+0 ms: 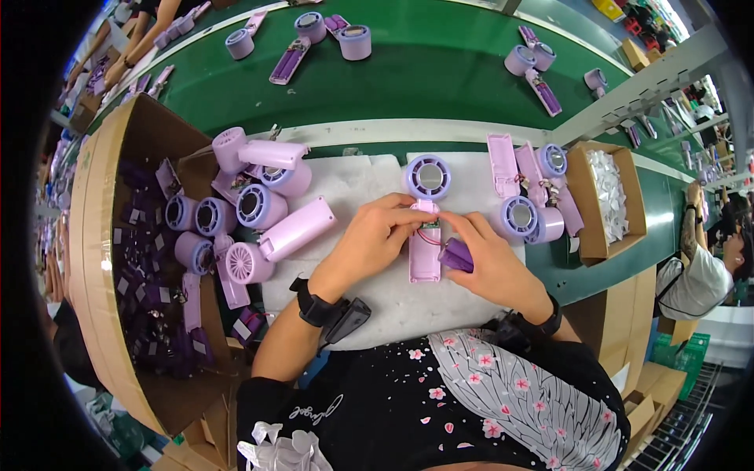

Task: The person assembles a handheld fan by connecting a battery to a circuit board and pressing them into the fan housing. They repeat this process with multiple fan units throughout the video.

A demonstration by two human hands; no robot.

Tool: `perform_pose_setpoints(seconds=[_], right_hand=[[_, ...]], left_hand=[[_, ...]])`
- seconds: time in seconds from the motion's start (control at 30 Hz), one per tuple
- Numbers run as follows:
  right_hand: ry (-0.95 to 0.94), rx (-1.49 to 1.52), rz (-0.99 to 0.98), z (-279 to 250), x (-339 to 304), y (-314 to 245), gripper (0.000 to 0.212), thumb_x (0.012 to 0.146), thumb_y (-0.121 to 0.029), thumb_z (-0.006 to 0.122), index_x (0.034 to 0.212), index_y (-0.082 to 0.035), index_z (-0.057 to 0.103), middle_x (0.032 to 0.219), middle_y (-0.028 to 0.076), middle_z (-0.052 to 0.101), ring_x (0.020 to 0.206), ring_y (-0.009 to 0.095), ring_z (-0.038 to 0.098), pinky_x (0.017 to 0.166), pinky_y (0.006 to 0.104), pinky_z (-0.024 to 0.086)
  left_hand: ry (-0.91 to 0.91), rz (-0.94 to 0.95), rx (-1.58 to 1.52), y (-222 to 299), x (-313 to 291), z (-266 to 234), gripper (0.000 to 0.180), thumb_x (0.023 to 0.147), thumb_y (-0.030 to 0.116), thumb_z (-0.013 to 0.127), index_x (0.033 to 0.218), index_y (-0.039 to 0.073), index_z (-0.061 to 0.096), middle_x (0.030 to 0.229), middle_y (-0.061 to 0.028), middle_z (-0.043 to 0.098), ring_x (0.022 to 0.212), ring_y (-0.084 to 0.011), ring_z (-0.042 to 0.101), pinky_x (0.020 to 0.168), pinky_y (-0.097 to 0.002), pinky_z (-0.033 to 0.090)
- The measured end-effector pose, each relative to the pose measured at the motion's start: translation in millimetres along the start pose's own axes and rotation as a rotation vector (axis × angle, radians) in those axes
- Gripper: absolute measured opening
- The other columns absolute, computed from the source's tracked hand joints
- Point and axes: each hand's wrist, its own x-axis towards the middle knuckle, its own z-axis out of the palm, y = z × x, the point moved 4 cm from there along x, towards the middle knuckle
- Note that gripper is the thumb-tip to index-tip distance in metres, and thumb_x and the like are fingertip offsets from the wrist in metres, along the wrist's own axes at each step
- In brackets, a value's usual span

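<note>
A lilac handheld fan (428, 177) lies in front of me, its round head pointing away and its handle shell (425, 263) opened toward me. Inside the handle's upper end sits a small green circuit board (430, 224) with red wires. My left hand (371, 239) is closed, thumb and fingers pinching at the board end of the handle. In my right hand (499, 255), a purple battery pack (456, 256) is held under the palm and lower fingers, while the index finger reaches to the board. The fingertips partly hide the board.
Lilac fans (259, 206) pile up on the left beside a deep cardboard box (102, 259) of purple battery packs. On the right are more fan parts (520, 213) and a small carton (638, 196) of white pieces. A green conveyor belt (424, 71) carrying open fans runs beyond the white mat (345, 302).
</note>
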Motion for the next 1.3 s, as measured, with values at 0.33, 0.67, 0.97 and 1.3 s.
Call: perform_pose_setpoints(seconds=[0.33, 0.67, 0.97, 1.3], right_hand=[[0.098, 0.582, 0.402, 0, -18, 20, 0.046, 0.082, -0.001, 0.063, 0.127, -0.004, 0.051, 0.103, 0.015, 0.059, 0.077, 0.025, 0.066, 0.066, 0.0291, 0.052], [0.287, -0.177, -0.099, 7, -20, 15, 0.009, 0.083, -0.006, 0.067, 0.088, 0.001, 0.067, 0.098, 0.014, 0.065, 0.080, 0.030, 0.064, 0.070, 0.0368, 0.051], [0.002, -0.458, -0.147, 16, -13, 7, 0.011, 0.080, -0.007, 0.065, 0.076, 0.003, 0.064, 0.096, 0.015, 0.066, 0.084, 0.032, 0.062, 0.076, 0.0411, 0.050], [0.005, -0.357, -0.150, 10, -8, 3, 0.011, 0.078, -0.007, 0.065, 0.075, 0.003, 0.064, 0.087, 0.015, 0.065, 0.076, 0.032, 0.063, 0.070, 0.0405, 0.051]], left_hand=[[0.026, 0.091, 0.114, -8, 1, 0, 0.036, 0.081, -0.002, 0.059, 0.113, 0.011, 0.071, 0.112, -0.0154, 0.063, 0.087, -0.0237, 0.066, 0.075, -0.0314, 0.052], [0.017, 0.014, 0.127, -11, 0, -6, 0.037, 0.077, 0.000, 0.062, 0.112, 0.011, 0.072, 0.113, -0.0139, 0.063, 0.084, -0.0205, 0.064, 0.074, -0.0294, 0.051], [0.031, 0.023, 0.114, -8, -1, -5, 0.037, 0.077, 0.000, 0.062, 0.111, 0.010, 0.072, 0.113, -0.0124, 0.064, 0.076, -0.0157, 0.062, 0.069, -0.0273, 0.050], [-0.009, -0.079, 0.079, -3, -4, -9, 0.038, 0.077, 0.000, 0.061, 0.111, 0.012, 0.072, 0.117, -0.0131, 0.062, 0.074, -0.0151, 0.064, 0.067, -0.0278, 0.053]])
